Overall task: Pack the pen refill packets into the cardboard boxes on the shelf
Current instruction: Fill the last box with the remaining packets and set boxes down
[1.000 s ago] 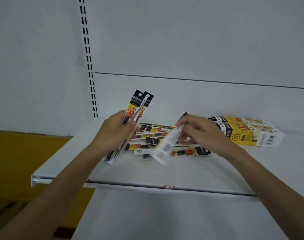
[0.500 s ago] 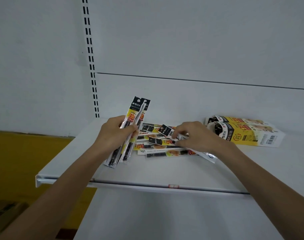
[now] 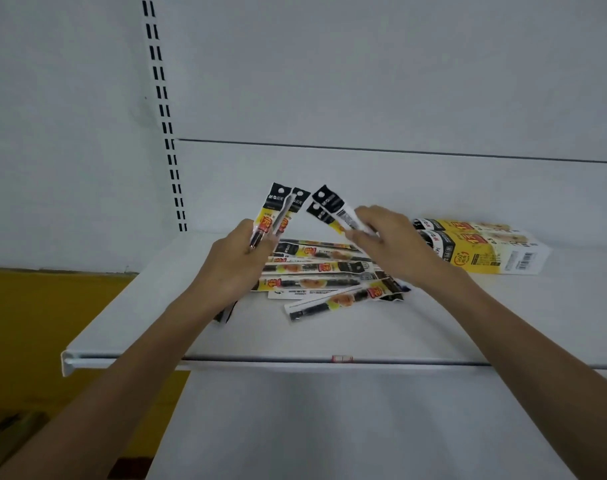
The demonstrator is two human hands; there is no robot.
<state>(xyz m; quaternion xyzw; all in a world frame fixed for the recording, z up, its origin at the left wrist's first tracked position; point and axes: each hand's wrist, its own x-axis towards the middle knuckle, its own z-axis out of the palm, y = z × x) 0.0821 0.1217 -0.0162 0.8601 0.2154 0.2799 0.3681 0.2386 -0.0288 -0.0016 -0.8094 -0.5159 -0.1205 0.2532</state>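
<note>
— Change since half a second ago?
— Right hand (image 3: pixel 387 244) was flat on the pile; now it is raised, fingers pinched on two packets (image 3: pixel 329 209) whose black header ends tilt up and left.
— And the left hand (image 3: pixel 236 258)?
— Unmoved: closed around its own pair of packets (image 3: pixel 278 216), held near upright, black tops uppermost, lower ends poking out below the wrist.
— Where are the remaining refills?
— Loose pile of packets (image 3: pixel 316 278) lies on the white shelf (image 3: pixel 163 306) between both hands, yellow and black print, one slanted at the front.
— Boxes?
— Yellow cardboard boxes (image 3: pixel 482 249) lie on the shelf just right of the right hand.
</note>
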